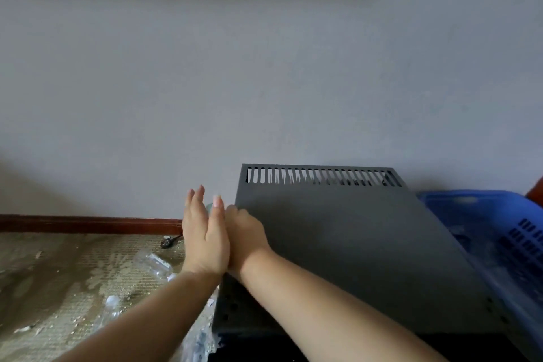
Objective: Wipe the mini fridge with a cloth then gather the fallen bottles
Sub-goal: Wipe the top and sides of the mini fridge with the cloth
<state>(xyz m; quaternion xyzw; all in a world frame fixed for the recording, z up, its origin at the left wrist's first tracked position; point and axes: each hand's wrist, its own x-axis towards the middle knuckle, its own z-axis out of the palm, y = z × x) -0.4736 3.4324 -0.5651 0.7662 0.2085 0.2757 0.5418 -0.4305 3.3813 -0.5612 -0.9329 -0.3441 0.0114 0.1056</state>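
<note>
The dark grey mini fridge (pixel 352 244) stands against the wall, and I look down on its top with the vent slots at the back. My right hand (pixel 246 235) lies at the top's left edge. Its fingers curl over that edge and are hidden behind my left hand. My left hand (pixel 205 238) is held flat and upright beside it, fingers apart and pointing up, its palm against the right hand. I see no cloth. A clear plastic bottle (pixel 152 264) lies on the floor left of the fridge, and a second bottle (pixel 113 304) lies nearer to me.
A blue plastic basket (pixel 499 220) sits tight against the fridge's right side. The patterned carpet (pixel 58 273) carries scattered debris. A dark cable plug (pixel 167 242) lies by the red-brown skirting board (pixel 88 223). Crumpled clear plastic (pixel 199 338) lies at the fridge's front left corner.
</note>
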